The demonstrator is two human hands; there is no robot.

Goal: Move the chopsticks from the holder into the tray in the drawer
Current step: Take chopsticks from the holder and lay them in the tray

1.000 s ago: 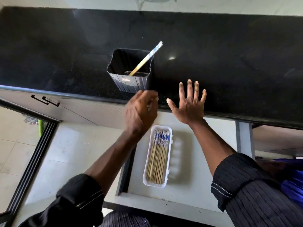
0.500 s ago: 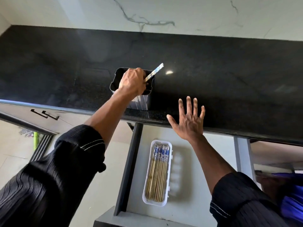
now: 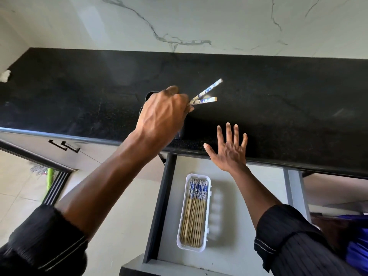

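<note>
A pair of pale wooden chopsticks with blue-and-white patterned ends point(image 3: 207, 92) shows against a black speckled stone countertop point(image 3: 278, 108). The white marble-look wall point(image 3: 199, 22) carries thin grey veins. A white plastic tray point(image 3: 207, 198) holds tan chopsticks with blue-and-white tops point(image 3: 196, 208) in a light grey drawer with a black side rail point(image 3: 258, 176). Both black ribbed sleeves point(image 3: 294, 250) bear thin white stripes.
</note>
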